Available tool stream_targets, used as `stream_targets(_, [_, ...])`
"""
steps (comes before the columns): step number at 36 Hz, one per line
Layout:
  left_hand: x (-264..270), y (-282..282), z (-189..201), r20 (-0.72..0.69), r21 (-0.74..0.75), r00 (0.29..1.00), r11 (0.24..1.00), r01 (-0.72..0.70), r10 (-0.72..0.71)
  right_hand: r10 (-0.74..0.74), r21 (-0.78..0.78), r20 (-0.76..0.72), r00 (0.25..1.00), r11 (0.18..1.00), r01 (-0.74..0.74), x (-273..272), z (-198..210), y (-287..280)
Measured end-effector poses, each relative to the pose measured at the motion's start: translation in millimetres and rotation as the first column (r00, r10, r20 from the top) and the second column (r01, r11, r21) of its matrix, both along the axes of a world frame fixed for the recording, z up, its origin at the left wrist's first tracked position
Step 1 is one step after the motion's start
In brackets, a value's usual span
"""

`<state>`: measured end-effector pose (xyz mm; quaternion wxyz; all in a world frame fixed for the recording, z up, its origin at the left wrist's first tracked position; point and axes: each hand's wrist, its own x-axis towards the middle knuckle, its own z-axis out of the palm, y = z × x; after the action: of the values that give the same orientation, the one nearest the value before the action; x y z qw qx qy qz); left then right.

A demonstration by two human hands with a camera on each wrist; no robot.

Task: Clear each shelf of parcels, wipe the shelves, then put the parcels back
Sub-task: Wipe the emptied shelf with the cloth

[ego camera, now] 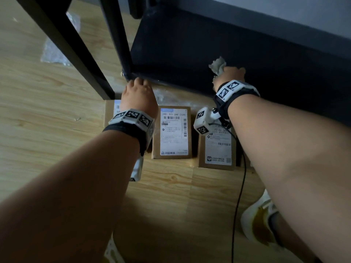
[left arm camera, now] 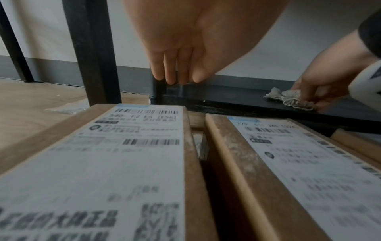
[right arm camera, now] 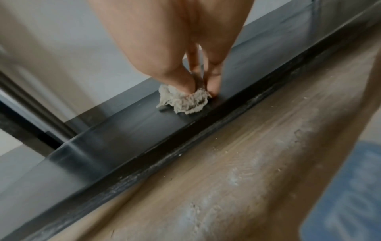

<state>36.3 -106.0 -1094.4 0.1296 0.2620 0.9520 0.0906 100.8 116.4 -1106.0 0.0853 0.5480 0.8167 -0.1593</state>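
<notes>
three parcels [ego camera: 173, 132] lie flat on the wooden floor [ego camera: 47, 111] just in front of the rack, nearest the person. beyond them the left hand [ego camera: 139, 95] rests straight-fingered on the front corner of the bottom shelf [ego camera: 190, 54], holding nothing. farther in, the right hand [ego camera: 230, 74] pinches a crumpled rag [ego camera: 217, 65] against the shelf top (dust lines its front edge). the likely risk: wiping outward would drop grit onto the parcels below, and a leaning forearm could nudge them.

wood floor [ego camera: 38, 103] | plastic wrap [ego camera: 52, 54] | grey wall [ego camera: 303, 10] | black cable [ego camera: 238, 205]
</notes>
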Motion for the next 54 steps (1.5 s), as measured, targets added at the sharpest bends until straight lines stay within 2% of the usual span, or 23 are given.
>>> stream_targets(4, [-1, 7, -3, -0.005, -0.015, 1.000, 1.000, -0.008, 0.008, 0.078, 0.000, -0.081, 0.994, 0.997, -0.078, -4, -9, 7])
stream_targets(10, [-2, 10, -4, 0.002, -0.010, 1.000, 1.000, -0.019, 0.019, 0.101, -0.066, -0.080, 0.992, 0.992, -0.107, -17, -6, 0])
stream_targets(12, [-3, 8, -4, 0.003, -0.008, 1.000, 1.000, -0.019, 0.019, 0.064, -0.088, -0.072, 0.995, 0.994, -0.070, -24, -7, -4])
stream_targets(17, [-7, -3, -4, 0.002, 0.003, 1.000, 1.000, -0.030, 0.030, -0.021, -0.175, -0.200, 0.980, 0.984, -0.015, -40, -14, -27])
stream_targets(21, [-12, -19, -4, -0.008, 0.012, 0.999, 0.999, -0.039, 0.039, 0.064, -0.218, -0.227, 0.972, 0.969, -0.115, -53, -17, -44])
stream_targets(26, [-18, -33, 0, -0.018, 0.010, 0.997, 0.997, -0.072, 0.072, 0.209, -0.199, -0.240, 0.948, 0.945, -0.258, -68, -20, -62])
stream_targets(38, [-26, -49, -3, -0.003, 0.013, 0.992, 0.992, -0.128, 0.128, 0.313, -0.335, -0.253, 0.916, 0.859, -0.386, -112, -10, -108])
stream_targets(42, [-30, -52, -5, 0.000, 0.021, 0.991, 0.991, -0.133, 0.133, 0.312, -0.251, -0.386, 0.868, 0.870, -0.424, -111, -15, -128])
stream_targets(45, [-33, -55, -6, 0.001, 0.028, 0.991, 0.991, -0.134, 0.134, 0.356, -0.158, -0.419, 0.835, 0.877, -0.453, -106, -17, -135])
stream_targets(48, [-35, -56, -7, 0.001, 0.035, 0.992, 0.992, -0.125, 0.125, 0.410, -0.128, -0.401, 0.819, 0.860, -0.494, -108, -19, -137])
stream_targets(50, [-35, -56, -7, 0.005, 0.035, 0.992, 0.991, -0.128, 0.128, 0.356, -0.165, -0.403, 0.843, 0.878, -0.450, -111, -20, -135])
stream_targets(54, [-35, -55, -6, 0.016, 0.027, 0.992, 0.992, -0.127, 0.126, 0.504, -0.023, -0.328, 0.799, 0.841, -0.540, -111, -23, -132])
